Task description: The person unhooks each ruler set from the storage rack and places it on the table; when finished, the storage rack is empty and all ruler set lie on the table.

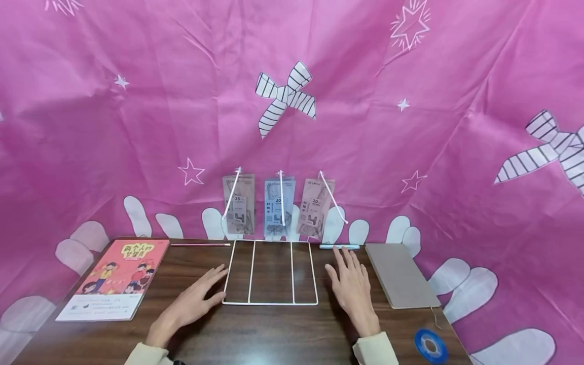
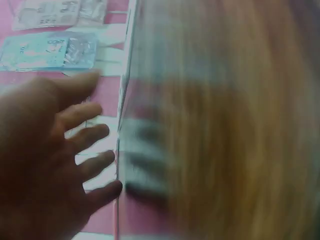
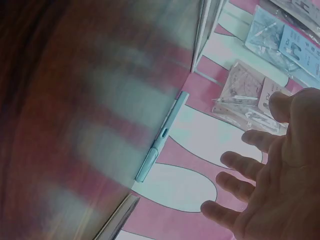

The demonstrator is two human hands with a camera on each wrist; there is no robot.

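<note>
A white wire frame with two crossbars lies on the brown wooden table. My left hand is just left of it in the head view, thumb and fingertips by its left side. To the right of the frame, my right hand has its fingers stretched toward a light blue pen at the table's back edge. The right wrist view shows that pen apart from the spread fingers. Nothing is in the left palm in the left wrist view. Both hands have relaxed, extended fingers.
Behind the frame, grey, blue and pinkish packets hang on white hooks against a pink cloth. A red illustrated book and thin pink stick lie left; a grey notebook and blue tape roll lie right.
</note>
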